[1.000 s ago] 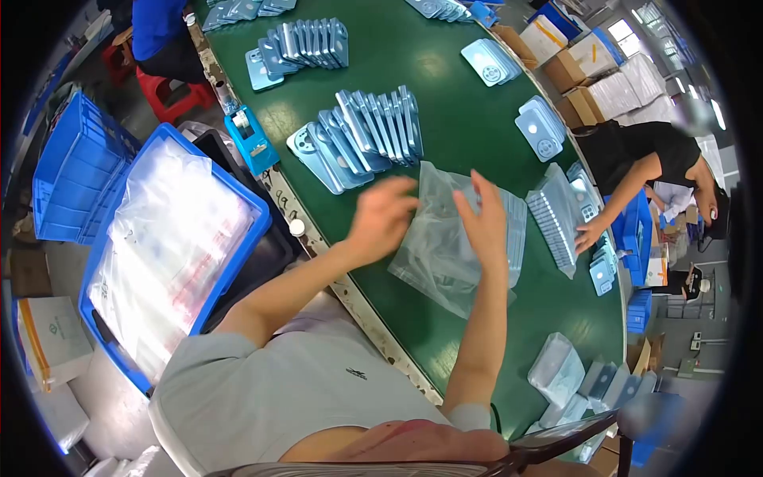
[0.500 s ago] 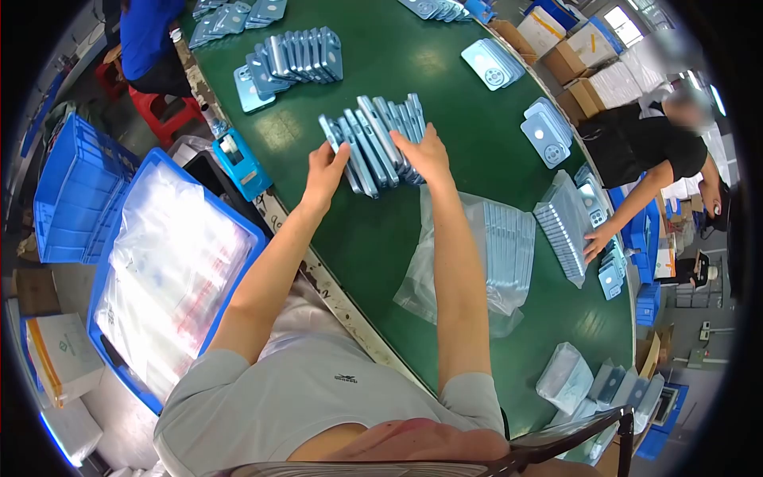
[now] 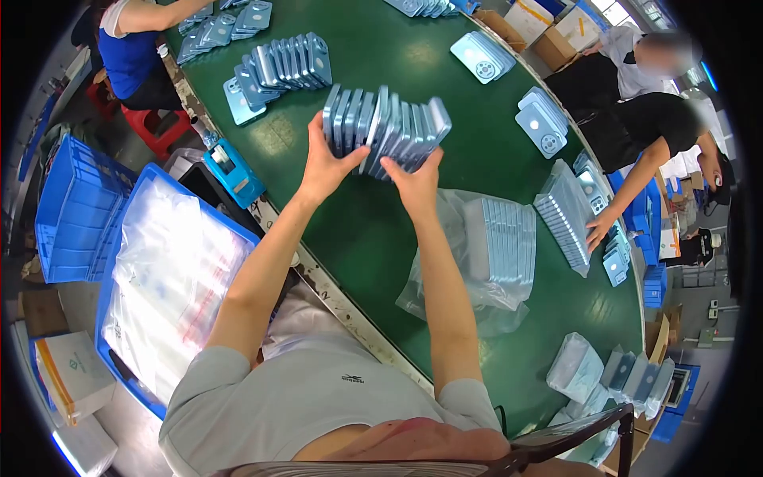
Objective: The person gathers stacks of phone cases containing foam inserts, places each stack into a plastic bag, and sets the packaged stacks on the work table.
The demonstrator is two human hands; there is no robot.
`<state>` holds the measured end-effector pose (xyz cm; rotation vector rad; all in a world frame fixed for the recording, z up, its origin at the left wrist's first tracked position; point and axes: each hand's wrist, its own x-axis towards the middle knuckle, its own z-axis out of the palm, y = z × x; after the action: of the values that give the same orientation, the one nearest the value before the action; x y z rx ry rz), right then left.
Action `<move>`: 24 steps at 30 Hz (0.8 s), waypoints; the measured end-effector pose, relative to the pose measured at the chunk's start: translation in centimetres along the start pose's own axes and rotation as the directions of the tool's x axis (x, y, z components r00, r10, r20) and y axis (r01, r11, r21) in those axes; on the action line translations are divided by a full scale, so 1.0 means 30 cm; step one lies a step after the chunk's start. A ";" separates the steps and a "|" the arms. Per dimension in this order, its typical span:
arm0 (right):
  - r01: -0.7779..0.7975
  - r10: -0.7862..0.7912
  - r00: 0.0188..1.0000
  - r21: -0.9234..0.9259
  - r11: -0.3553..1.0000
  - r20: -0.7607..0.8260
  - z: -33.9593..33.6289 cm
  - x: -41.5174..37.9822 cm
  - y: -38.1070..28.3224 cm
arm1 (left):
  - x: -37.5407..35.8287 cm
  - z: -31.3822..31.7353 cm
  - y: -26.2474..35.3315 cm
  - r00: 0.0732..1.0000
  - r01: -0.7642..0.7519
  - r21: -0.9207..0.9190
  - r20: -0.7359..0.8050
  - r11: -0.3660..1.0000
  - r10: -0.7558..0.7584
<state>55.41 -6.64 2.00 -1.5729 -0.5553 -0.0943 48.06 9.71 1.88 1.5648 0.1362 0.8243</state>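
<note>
Both of my hands hold a row of light-blue phone cases (image 3: 381, 127) standing on edge, side by side, over the green table. My left hand (image 3: 328, 168) grips the left end, fingers behind and thumb across the front. At the right end, my right hand (image 3: 416, 181) is closed round the cases with its thumb in front. Just right of my right forearm lies a clear plastic bag (image 3: 449, 238) with a packed row of phone cases (image 3: 505, 242) in it. Behind my left hand, another leaning row of phone cases (image 3: 286, 65) rests on the table.
A blue bin (image 3: 103, 318) of clear plastic bags (image 3: 175, 262) stands left, near a blue tape dispenser (image 3: 234, 171) on the table edge. Across the table, a co-worker's hand (image 3: 602, 226) touches another bagged row (image 3: 563, 222). Wrapped stacks (image 3: 574, 367) lie at lower right.
My hands have drawn the loose cases into a tighter row and tilted it. My right hand has moved left and toward me. A person at upper left has come further into view.
</note>
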 end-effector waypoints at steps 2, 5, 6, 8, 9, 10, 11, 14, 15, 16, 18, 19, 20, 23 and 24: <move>-0.004 0.003 1.000 0.049 0.999 0.024 0.015 -0.002 0.061 | -0.010 -0.027 -0.055 0.999 0.020 -0.058 0.028 0.998 -0.019; -0.013 0.011 0.997 0.023 1.000 0.080 0.024 -0.027 0.063 | -0.051 -0.027 -0.003 0.996 0.079 0.290 0.019 0.954 -0.089; 0.024 -0.017 0.998 -0.120 0.992 0.063 0.019 -0.029 0.007 | -0.053 -0.036 0.071 0.996 0.080 0.289 0.018 0.954 -0.089; 0.099 -0.089 0.995 -0.397 0.912 0.046 0.005 -0.003 -0.135 | -0.033 -0.049 0.194 0.970 0.207 0.551 -0.008 0.809 -0.243; 0.061 -0.020 0.996 -0.515 0.855 0.085 -0.013 0.007 -0.195 | -0.012 -0.073 0.219 0.944 0.235 0.630 0.032 0.740 -0.327; 0.052 -0.007 0.996 -0.515 0.856 0.088 -0.020 0.017 -0.211 | 0.004 -0.092 0.229 0.928 0.219 0.675 0.078 0.705 -0.364; -0.043 0.214 0.961 -0.672 0.740 0.173 -0.018 0.037 -0.212 | 0.021 -0.110 0.199 0.884 0.242 0.734 0.102 0.634 -0.456; -0.113 0.478 0.845 -0.794 0.597 0.239 -0.016 0.010 -0.079 | 0.018 -0.130 0.081 0.789 0.282 0.799 0.122 0.532 -0.602; -0.073 0.336 0.911 -0.710 0.701 0.238 -0.017 -0.012 -0.028 | 0.010 -0.127 0.055 0.808 0.293 0.791 0.095 0.537 -0.581; -0.014 0.185 0.959 -0.616 0.788 0.215 -0.016 -0.019 0.023 | 0.013 -0.120 0.051 0.827 0.301 0.783 0.070 0.545 -0.558; -0.056 0.221 0.951 -0.581 0.812 0.217 -0.011 -0.039 0.081 | -0.015 -0.107 0.040 0.848 0.296 0.743 0.085 0.600 -0.523; -0.089 0.240 0.952 -0.581 0.809 0.189 0.007 -0.052 0.064 | -0.021 -0.080 0.033 0.866 0.296 0.766 0.038 0.571 -0.499; -0.117 0.255 0.953 -0.581 0.805 0.161 0.024 -0.060 0.046 | -0.020 -0.064 0.025 0.883 0.295 0.786 -0.008 0.543 -0.469; -0.111 0.294 0.936 -0.627 0.771 0.196 0.003 -0.040 0.022 | -0.001 -0.098 0.012 0.860 0.288 0.776 0.048 0.561 -0.507; -0.117 0.344 0.902 -0.619 0.776 0.260 -0.006 -0.029 0.020 | 0.009 -0.112 0.027 0.832 0.299 0.732 0.114 0.612 -0.543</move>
<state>54.95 -7.05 1.14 -2.2952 -0.6442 0.2465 46.05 12.45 2.53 2.2324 0.6198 0.0826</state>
